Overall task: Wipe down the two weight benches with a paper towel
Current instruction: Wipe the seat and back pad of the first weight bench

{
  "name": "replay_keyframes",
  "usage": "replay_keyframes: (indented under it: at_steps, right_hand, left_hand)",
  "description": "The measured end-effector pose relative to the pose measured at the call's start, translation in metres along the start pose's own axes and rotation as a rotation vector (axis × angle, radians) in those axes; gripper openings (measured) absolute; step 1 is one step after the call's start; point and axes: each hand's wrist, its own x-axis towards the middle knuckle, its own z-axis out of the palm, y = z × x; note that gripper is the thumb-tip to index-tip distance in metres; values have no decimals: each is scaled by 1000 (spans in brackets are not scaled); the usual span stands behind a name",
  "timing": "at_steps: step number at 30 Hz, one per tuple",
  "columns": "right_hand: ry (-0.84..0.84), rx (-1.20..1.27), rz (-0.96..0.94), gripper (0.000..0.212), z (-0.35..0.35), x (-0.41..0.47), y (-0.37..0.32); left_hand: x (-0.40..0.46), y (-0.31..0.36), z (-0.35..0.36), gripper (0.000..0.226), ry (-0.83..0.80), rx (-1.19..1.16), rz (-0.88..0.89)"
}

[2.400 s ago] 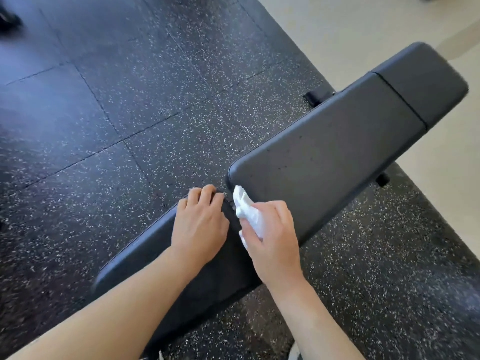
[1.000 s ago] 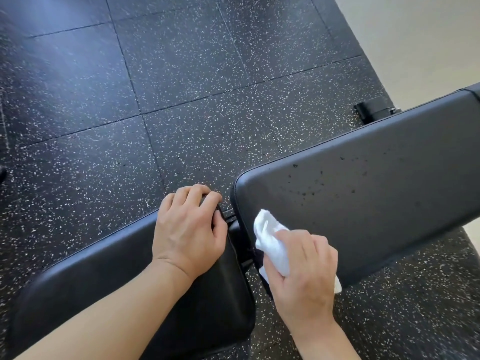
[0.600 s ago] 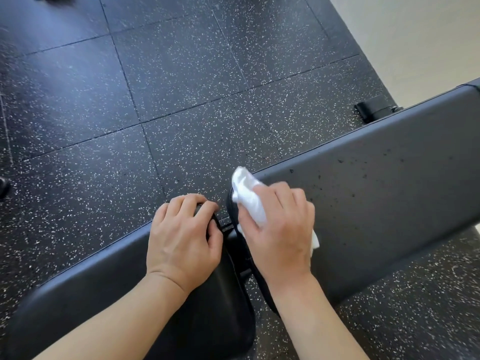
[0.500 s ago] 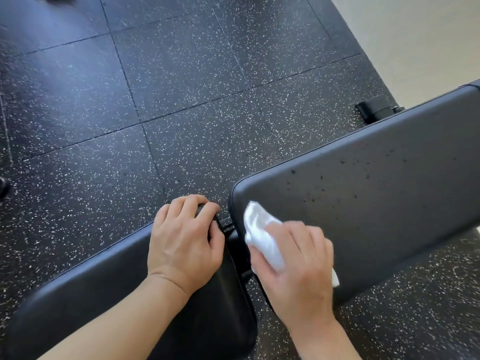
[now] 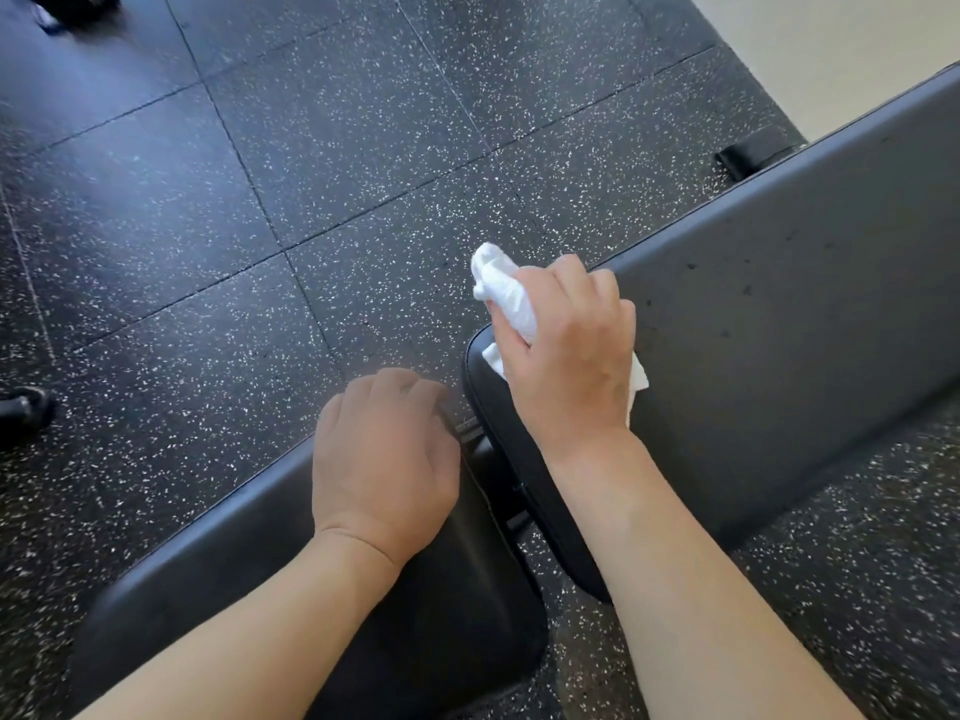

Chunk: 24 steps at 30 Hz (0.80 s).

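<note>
While the left hand [image 5: 384,454] rests on the corner of the seat pad [image 5: 291,600], its fingers curled over the pad's far edge next to the gap, the right hand [image 5: 566,356] grips a crumpled white paper towel [image 5: 501,293] at the near-end corner of the back pad [image 5: 779,314] of the weight bench. The right fingers are curled round the towel, which pokes out past the knuckles over the pad's far edge and shows again under the heel of the hand. Half a second ago that hand and towel lay lower, near the middle of the back pad's end; now they sit up at its far edge, covering the corner. The left hand has kept its place on the seat pad, though it is slightly blurred here. Dark specks dot the back pad's surface beyond the right hand, as they did earlier. Between the two pads a metal hinge bracket [image 5: 470,433] shows. The speckled black rubber floor [image 5: 311,148] spreads beyond the back pad, and a black bench foot [image 5: 748,155] sits past its far edge.
</note>
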Motion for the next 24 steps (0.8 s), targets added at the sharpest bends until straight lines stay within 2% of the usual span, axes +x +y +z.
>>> replay_keyframes:
  at_steps: [8, 10, 19, 24]
  right_hand:
    - [-48, 72, -65, 22, -53, -141, 59]
    - [-43, 72, -61, 23, -57, -152, 66]
    - [-25, -3, 36, 22, -9, -14, 1]
    - [-63, 27, -2, 21, -23, -38, 7]
  left_hand:
    - [0, 1, -2, 30, 14, 4, -14]
    - [0, 1, -2, 31, 5, 7, -14]
    - [0, 2, -3, 31, -29, 6, -30]
    - [0, 3, -3, 33, -31, 0, -38]
